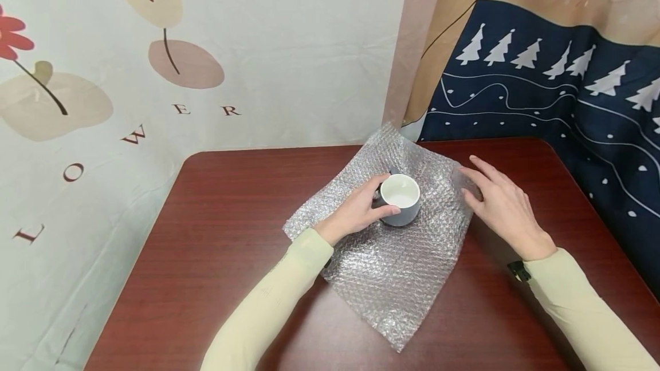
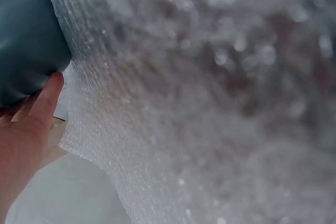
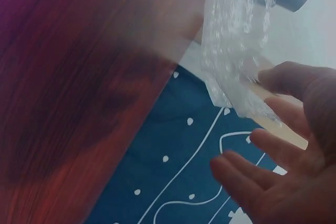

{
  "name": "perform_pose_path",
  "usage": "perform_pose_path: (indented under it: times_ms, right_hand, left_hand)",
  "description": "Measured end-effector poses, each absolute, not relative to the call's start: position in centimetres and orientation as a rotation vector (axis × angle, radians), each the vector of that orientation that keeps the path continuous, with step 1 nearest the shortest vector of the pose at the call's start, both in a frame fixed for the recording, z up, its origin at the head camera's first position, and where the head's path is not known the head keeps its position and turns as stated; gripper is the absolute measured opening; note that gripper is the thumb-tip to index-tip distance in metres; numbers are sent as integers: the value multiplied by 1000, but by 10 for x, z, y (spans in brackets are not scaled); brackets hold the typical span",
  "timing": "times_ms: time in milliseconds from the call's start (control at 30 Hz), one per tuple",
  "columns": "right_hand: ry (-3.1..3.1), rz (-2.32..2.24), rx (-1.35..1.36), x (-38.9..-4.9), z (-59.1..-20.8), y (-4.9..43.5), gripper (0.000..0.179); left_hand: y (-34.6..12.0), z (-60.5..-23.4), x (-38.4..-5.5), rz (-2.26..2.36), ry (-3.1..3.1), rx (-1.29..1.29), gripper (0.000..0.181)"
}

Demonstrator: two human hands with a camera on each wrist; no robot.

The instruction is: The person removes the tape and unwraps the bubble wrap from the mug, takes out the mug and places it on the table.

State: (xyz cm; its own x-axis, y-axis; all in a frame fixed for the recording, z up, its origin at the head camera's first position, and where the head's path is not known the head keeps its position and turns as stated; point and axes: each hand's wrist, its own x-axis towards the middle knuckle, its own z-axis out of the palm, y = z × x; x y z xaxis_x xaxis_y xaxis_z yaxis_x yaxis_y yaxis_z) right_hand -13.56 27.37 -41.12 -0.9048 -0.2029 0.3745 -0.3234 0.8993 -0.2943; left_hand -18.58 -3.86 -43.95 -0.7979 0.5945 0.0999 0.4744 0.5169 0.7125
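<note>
A grey mug [image 1: 404,216] with a white inside stands upright on a sheet of clear bubble wrap [image 1: 392,285], laid diagonally on the table. My left hand [image 1: 356,210] grips the mug from its left side, thumb at the front. The left wrist view shows the fingers of that hand [image 2: 29,129] against the mug's dark side [image 2: 31,40]. At the wrap's right corner is my right hand [image 1: 502,208], fingers spread and loosely bent. In the right wrist view, its thumb [image 3: 289,80] is close to the raised wrap edge [image 3: 231,51]; I cannot tell whether they touch.
The reddish-brown table [image 1: 216,245] extends on both sides of the wrap. Behind it hangs a pale cloth with flowers and letters [image 1: 309,73], and at the right a dark blue cloth with white trees [image 1: 541,96].
</note>
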Motion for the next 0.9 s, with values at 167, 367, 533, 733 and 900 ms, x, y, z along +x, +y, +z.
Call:
perform_pose_path:
  times_ms: [167, 367, 533, 733, 900]
  right_hand:
    - [-2813, 393, 392, -136, -409, 283, 56]
    - [-2938, 285, 356, -138, -410, 291, 60]
    - [-3077, 206, 303, -142, -414, 295, 65]
    - [-3218, 173, 295, -149, -415, 296, 73]
    - [-3295, 160, 324, -152, -417, 296, 79]
  left_hand:
    - [-39, -440, -186, 1150, 2590, 930, 84]
    - [-38, -439, -185, 1157, 2588, 937, 84]
    - [-37, -439, -185, 1148, 2587, 933, 85]
    - [-37, -440, -185, 1156, 2587, 933, 85]
    - [-37, -439, -185, 1150, 2592, 930, 85]
